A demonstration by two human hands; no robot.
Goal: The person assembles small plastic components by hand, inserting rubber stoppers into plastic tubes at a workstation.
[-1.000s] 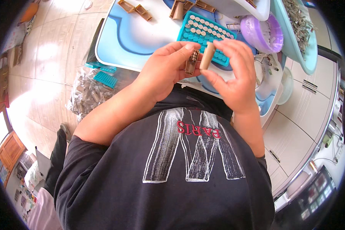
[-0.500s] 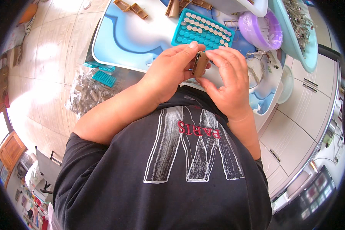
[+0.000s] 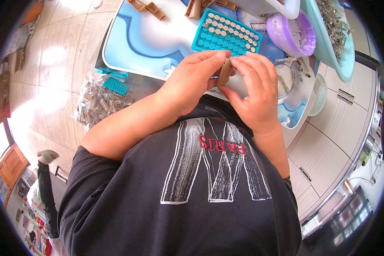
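Tan piece [image 3: 225,72], between left hand [image 3: 194,81], right hand [image 3: 256,91]

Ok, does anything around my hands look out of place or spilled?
Mostly no. Only a clear bag of small metal parts and a small teal tray lie on the floor beside the table, away from the other supplies.
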